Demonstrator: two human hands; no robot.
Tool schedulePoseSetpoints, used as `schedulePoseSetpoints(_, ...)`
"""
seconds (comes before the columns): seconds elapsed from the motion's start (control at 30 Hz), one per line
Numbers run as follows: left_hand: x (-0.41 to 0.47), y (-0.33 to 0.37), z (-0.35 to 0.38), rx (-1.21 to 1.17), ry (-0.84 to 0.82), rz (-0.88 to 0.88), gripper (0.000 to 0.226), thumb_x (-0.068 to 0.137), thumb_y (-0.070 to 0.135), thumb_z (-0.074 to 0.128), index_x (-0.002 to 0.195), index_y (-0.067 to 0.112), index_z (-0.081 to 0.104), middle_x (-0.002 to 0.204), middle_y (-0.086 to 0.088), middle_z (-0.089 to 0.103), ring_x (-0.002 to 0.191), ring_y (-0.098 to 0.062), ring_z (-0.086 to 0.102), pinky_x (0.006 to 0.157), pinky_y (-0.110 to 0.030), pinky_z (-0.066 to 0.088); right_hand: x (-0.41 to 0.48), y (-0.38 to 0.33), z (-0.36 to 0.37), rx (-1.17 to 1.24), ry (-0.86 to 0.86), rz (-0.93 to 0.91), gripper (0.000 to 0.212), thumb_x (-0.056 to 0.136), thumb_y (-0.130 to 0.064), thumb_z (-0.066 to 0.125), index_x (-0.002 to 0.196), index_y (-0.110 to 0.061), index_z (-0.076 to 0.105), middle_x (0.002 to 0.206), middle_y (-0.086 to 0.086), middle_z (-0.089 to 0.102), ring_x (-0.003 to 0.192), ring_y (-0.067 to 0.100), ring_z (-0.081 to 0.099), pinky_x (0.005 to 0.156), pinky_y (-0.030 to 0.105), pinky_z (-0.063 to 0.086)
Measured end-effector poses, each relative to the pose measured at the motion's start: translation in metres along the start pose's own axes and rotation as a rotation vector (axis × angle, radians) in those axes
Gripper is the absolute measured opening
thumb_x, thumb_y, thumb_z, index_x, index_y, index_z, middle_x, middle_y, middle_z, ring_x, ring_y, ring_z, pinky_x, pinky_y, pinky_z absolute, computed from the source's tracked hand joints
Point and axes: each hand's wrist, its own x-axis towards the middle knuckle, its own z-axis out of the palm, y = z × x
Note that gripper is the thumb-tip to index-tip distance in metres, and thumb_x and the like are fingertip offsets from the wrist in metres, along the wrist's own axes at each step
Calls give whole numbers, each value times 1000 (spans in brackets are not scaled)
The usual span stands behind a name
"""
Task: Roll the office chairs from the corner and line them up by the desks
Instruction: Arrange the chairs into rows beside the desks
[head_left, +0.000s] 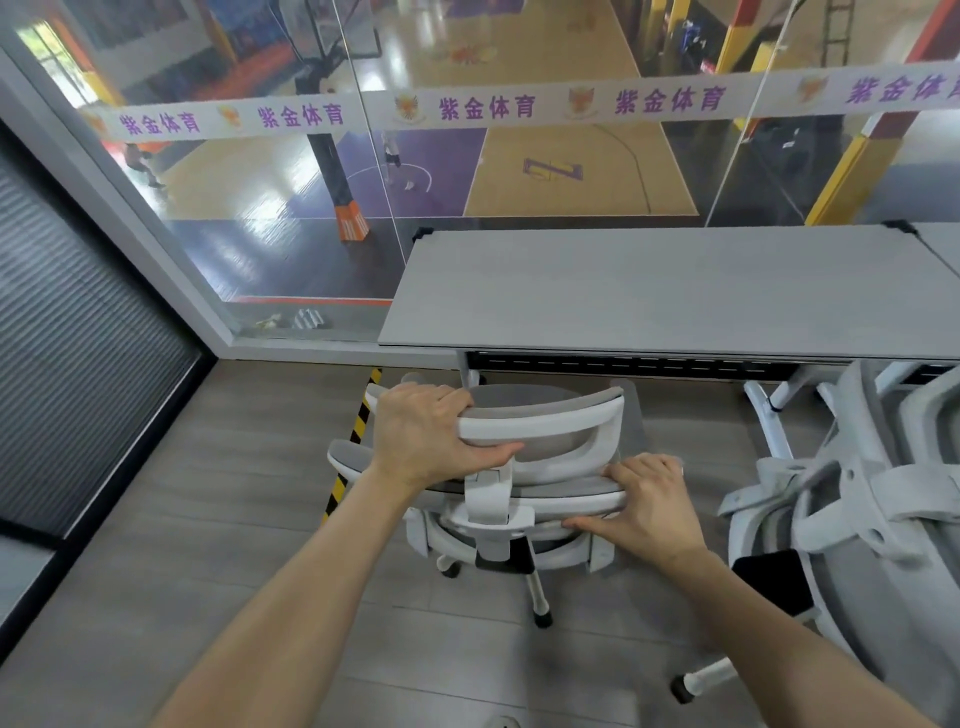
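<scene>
1. The office chair (524, 525) stood on the floor facing the bench (649, 291), beside a second chair (857, 493).
2. The left hand (421, 441) gripped its headrest (550, 422); the right hand (644, 504) curled round the backrest rim (566, 496).
3. On castors it probably rolled lightly; the rigid rim looked the surer hold, as the headrest might pivot.

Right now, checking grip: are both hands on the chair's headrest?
No: the left hand grips the headrest; the right hand holds the backrest top.
</scene>
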Motion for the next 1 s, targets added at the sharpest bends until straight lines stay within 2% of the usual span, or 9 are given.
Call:
schedulePoseSetpoints(0.3,-3,-11,2,-37,-11,-10,71,74,90,76,63,20,70,55,8,60,50,-15,59,53,-32,46,-1,-8,7,24,-20,47,91,59,-99,75,105,-21,82,93,-13,72,99,14,62,103,34,38)
schedulePoseSetpoints(0.5,-3,-9,-3,-34,2,-3,71,74,89,76,61,20,68,52,8,57,48,-15,57,53,-28,42,-5,-13,5,23,-11,68,95,58,-101,74,109,-21,82,93,-14,71,100,15,61,105,34,36)
schedulePoseSetpoints(0.8,-6,-17,-7,-17,-38,-13,70,75,91,74,66,21,73,55,9,61,50,-16,58,54,-30,45,-3,-25,5,14,-34,78,89,58,-101,73,100,-23,81,88,-15,68,96,15,61,101,33,35)
schedulePoseSetpoints(1.0,-6,-20,-8,-24,-74,-18,68,74,91,75,71,24,76,60,9,65,56,-17,65,56,-31,49,-4,-31,0,-11,-50,96,89,58,-102,70,99,-24,80,92,-14,70,97,15,63,104,32,33)
